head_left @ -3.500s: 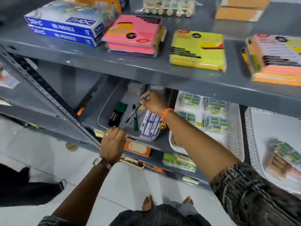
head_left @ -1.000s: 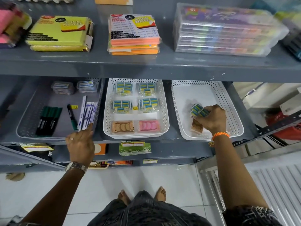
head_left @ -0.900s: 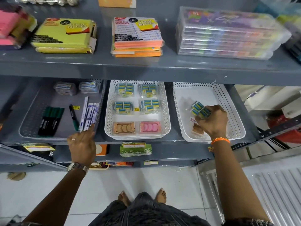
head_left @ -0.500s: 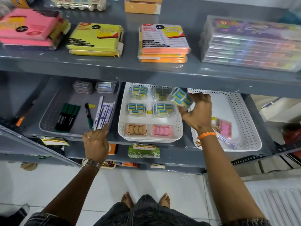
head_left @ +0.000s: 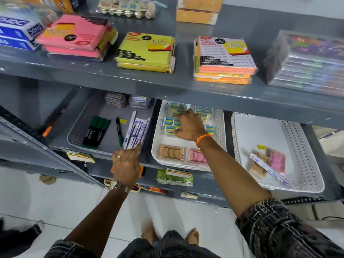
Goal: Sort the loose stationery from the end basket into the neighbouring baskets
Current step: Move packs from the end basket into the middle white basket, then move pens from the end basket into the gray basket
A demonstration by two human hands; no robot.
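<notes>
In the middle white basket [head_left: 189,165], the right hand [head_left: 190,126] now rests fingers spread among the eraser packs [head_left: 168,123], its carried pack delivered. The left hand [head_left: 126,164] grips the grey basket [head_left: 74,135] rim. Several items still wait in the end basket [head_left: 305,144].

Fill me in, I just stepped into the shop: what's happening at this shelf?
A person is sorting small stationery between baskets on the lower shelf. The right hand reaches into the middle white basket among the blue-green packs. The left hand rests at the front edge of the grey basket, by the pens. The end basket holds a pen pack and two small boxes.
</notes>
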